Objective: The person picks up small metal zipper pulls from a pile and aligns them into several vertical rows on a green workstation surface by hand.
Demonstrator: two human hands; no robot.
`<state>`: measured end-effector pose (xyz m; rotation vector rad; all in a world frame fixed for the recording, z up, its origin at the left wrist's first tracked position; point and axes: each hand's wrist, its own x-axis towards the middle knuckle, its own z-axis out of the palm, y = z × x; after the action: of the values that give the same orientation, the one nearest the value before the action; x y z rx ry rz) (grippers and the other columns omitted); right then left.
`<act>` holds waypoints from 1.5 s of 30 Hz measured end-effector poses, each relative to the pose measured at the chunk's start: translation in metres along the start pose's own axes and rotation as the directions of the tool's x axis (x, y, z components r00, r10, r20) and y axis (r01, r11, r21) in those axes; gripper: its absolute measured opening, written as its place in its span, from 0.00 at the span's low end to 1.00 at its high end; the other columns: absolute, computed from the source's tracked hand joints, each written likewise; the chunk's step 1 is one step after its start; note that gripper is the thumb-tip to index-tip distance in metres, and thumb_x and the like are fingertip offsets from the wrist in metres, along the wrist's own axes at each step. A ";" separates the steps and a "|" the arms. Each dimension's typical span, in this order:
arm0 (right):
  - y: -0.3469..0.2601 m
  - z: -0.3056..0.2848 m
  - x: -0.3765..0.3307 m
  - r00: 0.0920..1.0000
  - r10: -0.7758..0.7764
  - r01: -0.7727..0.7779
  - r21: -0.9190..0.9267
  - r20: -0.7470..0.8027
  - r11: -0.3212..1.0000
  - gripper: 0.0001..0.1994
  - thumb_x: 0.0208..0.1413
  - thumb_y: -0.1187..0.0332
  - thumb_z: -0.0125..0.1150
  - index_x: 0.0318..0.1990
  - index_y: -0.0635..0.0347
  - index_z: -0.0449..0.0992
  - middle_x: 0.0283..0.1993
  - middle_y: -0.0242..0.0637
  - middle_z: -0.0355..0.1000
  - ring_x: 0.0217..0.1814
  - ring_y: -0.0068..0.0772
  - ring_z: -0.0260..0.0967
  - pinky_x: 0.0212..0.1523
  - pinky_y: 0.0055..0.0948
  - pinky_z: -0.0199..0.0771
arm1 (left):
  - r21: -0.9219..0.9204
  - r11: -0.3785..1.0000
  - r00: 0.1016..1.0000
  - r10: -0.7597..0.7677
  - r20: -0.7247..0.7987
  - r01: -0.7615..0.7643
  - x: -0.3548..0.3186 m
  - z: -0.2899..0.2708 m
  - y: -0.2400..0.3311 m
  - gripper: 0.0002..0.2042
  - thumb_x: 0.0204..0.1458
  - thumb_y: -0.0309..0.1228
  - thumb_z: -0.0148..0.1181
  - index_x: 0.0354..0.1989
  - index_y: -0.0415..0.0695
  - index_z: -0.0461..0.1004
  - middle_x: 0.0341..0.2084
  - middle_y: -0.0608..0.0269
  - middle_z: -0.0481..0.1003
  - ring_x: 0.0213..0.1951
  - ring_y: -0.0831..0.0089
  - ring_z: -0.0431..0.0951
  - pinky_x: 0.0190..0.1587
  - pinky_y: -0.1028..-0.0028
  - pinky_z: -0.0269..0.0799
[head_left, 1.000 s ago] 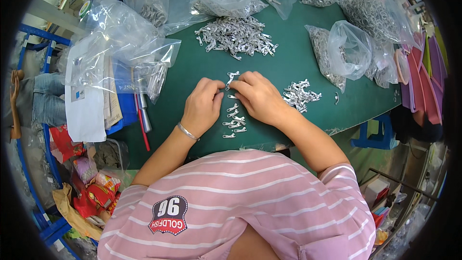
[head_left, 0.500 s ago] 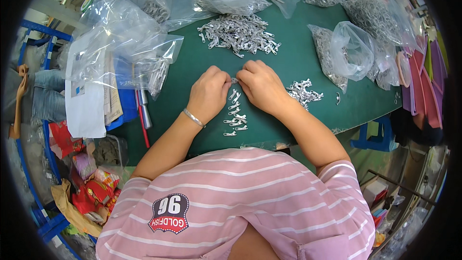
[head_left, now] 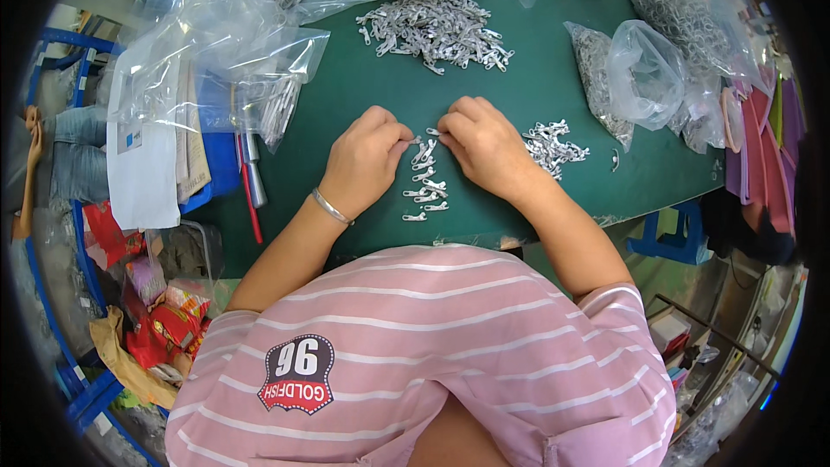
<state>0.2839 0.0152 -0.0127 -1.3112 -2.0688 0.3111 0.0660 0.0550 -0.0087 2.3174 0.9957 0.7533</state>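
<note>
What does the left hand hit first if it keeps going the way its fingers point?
The left hand points right, toward the right hand. Almost at once it would likely meet the small metal piece between their fingertips, then the right hand's fingers. Whether the two already touch is unclear.

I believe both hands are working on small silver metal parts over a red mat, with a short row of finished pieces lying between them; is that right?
Not quite: the mat is dark green, not red, as the head view shows. The rest holds: the left hand and right hand meet over small silver metal parts, and a short row of pieces lies between them.
</note>
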 end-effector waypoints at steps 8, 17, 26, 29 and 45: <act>-0.010 -0.001 -0.002 0.999 0.041 -0.041 0.002 -0.011 0.999 0.07 0.52 0.76 0.66 0.39 0.59 0.79 0.39 0.38 0.71 0.42 0.46 0.69 0.42 0.42 0.72 | -0.008 0.999 0.998 0.052 -0.025 -0.053 -0.005 -0.003 -0.007 0.07 0.49 0.19 0.67 0.37 0.40 0.82 0.35 0.57 0.75 0.35 0.59 0.79 0.38 0.66 0.75; -0.019 -0.001 -0.018 1.000 0.010 -0.009 -0.022 0.013 1.000 0.10 0.50 0.77 0.68 0.42 0.57 0.81 0.45 0.36 0.74 0.48 0.42 0.70 0.47 0.39 0.68 | 0.012 0.997 0.995 0.082 -0.059 -0.082 -0.010 0.003 -0.001 0.06 0.48 0.21 0.67 0.35 0.42 0.81 0.35 0.59 0.74 0.39 0.58 0.78 0.41 0.64 0.76; -0.025 0.007 -0.023 0.998 -0.021 0.015 -0.092 -0.062 0.996 0.07 0.51 0.73 0.66 0.39 0.57 0.78 0.44 0.38 0.72 0.46 0.45 0.69 0.46 0.42 0.66 | 0.037 0.984 0.981 0.179 -0.079 -0.176 -0.011 0.014 0.002 0.07 0.44 0.18 0.66 0.33 0.41 0.80 0.33 0.55 0.73 0.38 0.54 0.77 0.41 0.63 0.76; -0.029 -0.001 -0.017 0.999 0.030 -0.030 0.002 -0.043 1.000 0.09 0.51 0.75 0.66 0.41 0.59 0.78 0.44 0.41 0.72 0.47 0.49 0.69 0.47 0.44 0.68 | 0.031 0.986 0.985 0.167 -0.037 -0.166 -0.010 0.009 0.000 0.08 0.44 0.20 0.66 0.34 0.42 0.79 0.33 0.54 0.73 0.39 0.54 0.76 0.43 0.62 0.75; -0.027 0.015 -0.014 0.996 0.069 -0.073 -0.061 -0.064 0.995 0.06 0.51 0.73 0.68 0.38 0.55 0.83 0.39 0.36 0.74 0.42 0.44 0.70 0.41 0.43 0.67 | 0.025 0.998 0.998 0.063 -0.013 -0.063 -0.015 0.015 -0.008 0.05 0.53 0.27 0.65 0.36 0.44 0.76 0.34 0.58 0.72 0.39 0.55 0.77 0.41 0.59 0.74</act>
<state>0.2585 -0.0070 -0.0159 -1.4170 -1.9990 0.2347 0.0630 0.0449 -0.0288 2.3779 0.9471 0.7871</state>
